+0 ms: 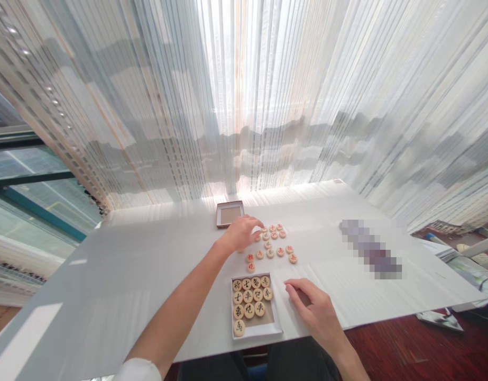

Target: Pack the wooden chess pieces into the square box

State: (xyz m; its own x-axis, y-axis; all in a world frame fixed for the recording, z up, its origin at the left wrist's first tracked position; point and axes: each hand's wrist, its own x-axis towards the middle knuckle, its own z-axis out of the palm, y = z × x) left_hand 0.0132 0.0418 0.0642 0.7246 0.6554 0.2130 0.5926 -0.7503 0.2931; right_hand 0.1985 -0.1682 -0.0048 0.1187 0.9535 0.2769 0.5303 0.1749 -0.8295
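Over the loose xiangqi pieces [268, 244] on the table, my left hand [242, 233] reaches with fingers apart and bent. Its fingertips are at a round piece [264, 229], which they partly cover; I cannot tell whether they touch it. Close to my body lies an open box [265, 332] holding several pieces with black characters, set face up in rows; its lower right part shows bare brown bottom. My right hand [313, 301] rests on the table to the right of this box, thumb and forefinger together, with nothing visible in them.
A second shallow box or lid [230, 202] lies farther back, beyond my left hand. The white table [120, 270] reaches a sheer curtain [244, 106] at the back. On the right a blurred-out object [370, 250] lies on the table. Below the right edge is a dark red floor [390, 344].
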